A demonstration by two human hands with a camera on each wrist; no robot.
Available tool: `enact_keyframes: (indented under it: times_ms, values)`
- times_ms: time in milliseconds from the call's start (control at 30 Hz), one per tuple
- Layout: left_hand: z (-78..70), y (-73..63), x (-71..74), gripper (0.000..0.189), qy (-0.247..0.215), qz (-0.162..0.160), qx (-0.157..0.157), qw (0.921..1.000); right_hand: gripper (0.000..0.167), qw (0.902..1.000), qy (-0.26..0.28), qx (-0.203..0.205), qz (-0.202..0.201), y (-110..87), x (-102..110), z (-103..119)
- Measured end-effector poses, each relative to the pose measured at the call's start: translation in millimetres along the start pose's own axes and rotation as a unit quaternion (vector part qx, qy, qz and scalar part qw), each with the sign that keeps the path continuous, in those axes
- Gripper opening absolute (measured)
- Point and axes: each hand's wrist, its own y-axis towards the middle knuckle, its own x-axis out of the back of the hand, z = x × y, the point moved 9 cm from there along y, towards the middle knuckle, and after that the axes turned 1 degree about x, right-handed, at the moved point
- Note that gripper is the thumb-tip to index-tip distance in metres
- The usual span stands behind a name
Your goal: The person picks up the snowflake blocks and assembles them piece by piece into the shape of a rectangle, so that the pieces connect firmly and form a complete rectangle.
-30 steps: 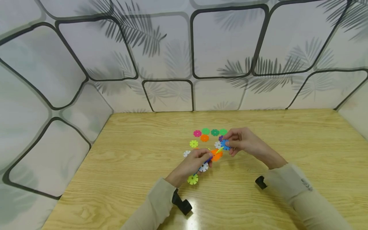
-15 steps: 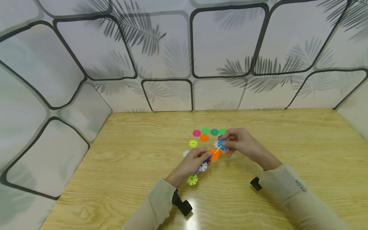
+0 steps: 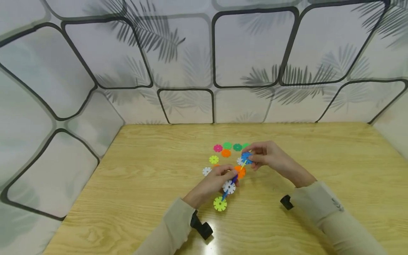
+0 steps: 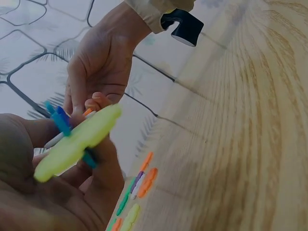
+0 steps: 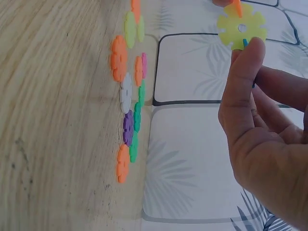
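Note:
A chain of slotted snowflake discs stretches between my hands. My left hand (image 3: 220, 179) grips its middle. From there a dark blue disc (image 3: 234, 179), a white disc (image 3: 229, 187), a light blue disc (image 3: 225, 194) and a yellow-green disc (image 3: 220, 204) trail toward me. That yellow-green disc looms close in the left wrist view, joined to a blue piece (image 4: 61, 120). An orange disc (image 3: 240, 172) and a yellow disc (image 5: 242, 28) lead on to the far end. There my right hand (image 3: 266, 156) pinches a blue disc (image 3: 247, 158) slotted against the yellow one.
Loose discs lie on the wooden table (image 3: 143, 170) beyond my hands: pink (image 3: 218, 148), orange (image 3: 226, 153), several greens (image 3: 237, 147), yellow (image 3: 214, 159), white (image 3: 207, 171) and purple (image 5: 128, 127). A patterned wall (image 3: 191, 106) rises behind the table.
The near end of the chain has swung right and slightly toward me, showing more of the blue discs. My right hand has shifted a little left with the blue disc.

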Motion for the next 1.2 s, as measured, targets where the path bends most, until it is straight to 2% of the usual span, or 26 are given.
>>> enact_keyframes:
  times_ms: [67,167,333,467,667,800,900,1033,1200]
  values:
    - [3.7,-1.6,-4.4,0.026,-0.009,0.017,0.013,0.9997,0.024,1.0000,0.004,-0.001,0.002,0.2,0.5,-1.4]
    - [6.0,-3.4,-9.2,0.025,0.007,0.036,0.019,0.9992,0.019,0.9999,0.009,0.007,0.012,-0.5,-1.3,-1.0]
    - [5.9,-4.1,-9.4,0.022,0.058,0.028,0.014,0.9978,0.019,0.9994,0.004,0.022,0.027,-1.6,-5.3,0.0]
    - [5.5,-3.1,-8.8,0.025,0.068,0.021,0.015,0.9973,0.019,0.9989,0.003,0.024,0.041,-0.7,-9.7,-0.5]
    - [-1.2,1.0,-1.1,0.034,0.050,-0.019,0.000,0.9986,0.016,0.9950,-0.007,0.029,0.096,0.3,-24.9,-1.3]
    - [-5.9,2.3,4.1,0.028,0.042,-0.045,-0.019,0.9979,0.016,0.9900,-0.011,0.037,0.136,1.1,-37.4,-1.8]
    - [-5.5,1.4,8.2,0.023,0.036,-0.063,-0.022,0.9971,0.018,0.9880,-0.014,0.044,0.147,1.9,-41.0,-1.6]
    - [-2.8,-1.4,15.2,0.022,0.027,-0.087,-0.016,0.9957,0.023,0.9920,-0.035,0.032,0.117,5.5,-29.2,-6.0]
    - [1.0,-3.8,18.6,0.020,0.013,-0.092,-0.007,0.9956,0.025,0.9976,-0.065,-0.012,0.021,8.0,9.9,-20.3]
